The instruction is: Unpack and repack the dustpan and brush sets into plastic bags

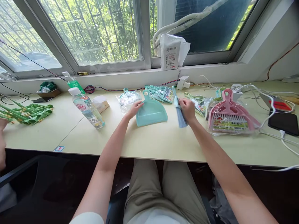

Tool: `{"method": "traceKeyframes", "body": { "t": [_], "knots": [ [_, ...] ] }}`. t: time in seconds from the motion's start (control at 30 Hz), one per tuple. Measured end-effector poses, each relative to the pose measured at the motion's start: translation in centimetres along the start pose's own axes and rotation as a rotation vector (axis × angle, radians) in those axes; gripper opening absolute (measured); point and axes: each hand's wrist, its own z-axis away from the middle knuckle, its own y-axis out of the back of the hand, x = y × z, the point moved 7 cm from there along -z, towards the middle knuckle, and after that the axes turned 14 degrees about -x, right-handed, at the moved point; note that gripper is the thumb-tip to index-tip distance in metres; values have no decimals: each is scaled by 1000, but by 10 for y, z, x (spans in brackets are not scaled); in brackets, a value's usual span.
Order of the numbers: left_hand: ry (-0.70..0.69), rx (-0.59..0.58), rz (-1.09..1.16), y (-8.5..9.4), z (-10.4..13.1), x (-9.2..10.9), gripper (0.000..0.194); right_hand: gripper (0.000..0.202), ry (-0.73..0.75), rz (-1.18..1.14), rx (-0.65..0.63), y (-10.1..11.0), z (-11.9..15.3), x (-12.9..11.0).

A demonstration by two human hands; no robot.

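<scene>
A mint-green dustpan (pixel 153 113) lies on the table in front of me, its handle pointing toward the window. At its left side my left hand (pixel 134 110) is closed on the edge, thumb over the rim. My right hand (pixel 187 109) is wrapped around a small hand brush (pixel 179 112) with a light blue-green handle and blue bristles, held on edge just right of the dustpan. The brush and dustpan are apart. Behind them lie packaged green sets (pixel 161 93) and a clear-wrapped set (pixel 128 98).
Two bottles (pixel 87 109) and a tissue pack (pixel 100 103) stand left. Wrapped pink dustpan and brush (pixel 229 115), cables and a black phone (pixel 283 121) lie right. Green stalk-like pieces (pixel 28 112) lie far left, near another person's hand (pixel 2 140).
</scene>
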Motion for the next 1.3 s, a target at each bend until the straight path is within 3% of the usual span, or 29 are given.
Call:
{"method": "traceKeyframes", "body": {
  "t": [0.13,0.2,0.3,0.37,0.5,0.63,0.73,0.87,0.93,1.0,1.1,1.17,1.23,1.3],
  "knots": [
    [76,24,-477,25,10,5,29,29,-123,654,-138,-13,-6,15],
    [80,125,-652,33,14,9,30,26,-142,753,-203,-20,-6,22],
    [52,245,-789,37,18,17,38,23,-115,725,-154,-16,-7,25],
    [96,183,-856,32,16,16,45,23,-101,708,-157,-14,-8,30],
    [254,-97,-976,15,13,0,53,17,-127,691,-244,-17,-11,47],
    [132,-98,-898,9,10,4,47,12,-52,556,-136,-8,-16,45],
    [42,23,-717,18,8,13,34,18,71,208,-62,1,-18,31],
    [48,121,-446,22,7,16,27,33,259,-248,-136,-13,-13,1],
    [25,123,-319,10,5,16,34,33,301,-262,-176,-30,-5,-14],
    [-9,73,-212,-15,3,16,43,26,320,-118,-148,-44,6,-25],
    [-37,-182,-120,-69,0,14,50,10,368,172,-42,-52,20,-37],
    [-54,-261,-111,-93,3,16,56,7,367,278,-3,-49,23,-40],
    [-29,-266,-81,-101,7,19,57,18,324,253,-11,-40,19,-37],
    [13,-268,-36,-100,11,23,55,35,249,75,-96,-32,10,-28]
  ]
}}
